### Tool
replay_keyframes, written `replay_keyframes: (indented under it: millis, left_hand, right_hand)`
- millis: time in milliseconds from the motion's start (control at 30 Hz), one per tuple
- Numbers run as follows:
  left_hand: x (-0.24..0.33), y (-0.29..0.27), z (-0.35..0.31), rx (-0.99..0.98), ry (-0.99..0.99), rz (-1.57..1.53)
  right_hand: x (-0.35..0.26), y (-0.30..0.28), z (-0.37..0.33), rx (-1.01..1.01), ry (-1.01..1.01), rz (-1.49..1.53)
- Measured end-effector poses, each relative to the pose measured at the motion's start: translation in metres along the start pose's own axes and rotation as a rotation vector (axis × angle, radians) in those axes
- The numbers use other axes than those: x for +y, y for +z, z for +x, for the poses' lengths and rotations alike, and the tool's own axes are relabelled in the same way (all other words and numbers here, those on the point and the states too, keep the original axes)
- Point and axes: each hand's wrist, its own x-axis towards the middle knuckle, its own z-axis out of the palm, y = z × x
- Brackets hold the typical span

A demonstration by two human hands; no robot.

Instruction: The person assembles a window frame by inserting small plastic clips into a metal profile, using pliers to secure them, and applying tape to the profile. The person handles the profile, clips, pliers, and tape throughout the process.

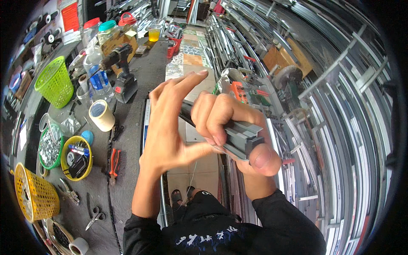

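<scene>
My right hand (231, 112) is wrapped round a short bundle of dark grey metal profile pieces (244, 138). Its fingers curl over the top, and the thumb presses near the cut end that faces me. Another dark stretch of profile (186, 111) shows between my two hands. My left hand (165, 123) is raised beside it with the fingers stretched out and the thumb pointing right. The left thumb tip meets or overlaps the underside of the bundle; whether it touches, I cannot tell.
A dark workbench on the left carries a cordless drill (121, 72), tape roll (102, 115), pliers (114, 165), scissors (95, 217), a green basket (55, 83) and a yellow basket (40, 193). Long metal profiles (340, 170) fill the right side. A tiled aisle (193, 63) runs between.
</scene>
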Motion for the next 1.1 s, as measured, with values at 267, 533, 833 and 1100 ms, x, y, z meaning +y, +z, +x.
replay_keyframes:
  millis: [267, 533, 833, 1100]
  left_hand:
    - [-0.052, 0.036, -0.011, 0.175, 0.103, -0.027]
    - [-0.051, 0.039, -0.004, 0.207, 0.13, -0.045]
    - [-0.046, 0.044, 0.008, 0.144, 0.136, -0.04]
    - [-0.03, 0.029, 0.016, 0.272, 0.137, 0.045]
  right_hand:
    - [-0.002, 0.009, 0.011, -0.117, -0.034, -0.016]
    - [0.001, -0.001, 0.009, -0.185, -0.112, -0.057]
    - [-0.001, -0.004, 0.009, -0.102, -0.12, 0.026]
    - [-0.017, -0.009, 0.038, -0.379, -0.183, 0.025]
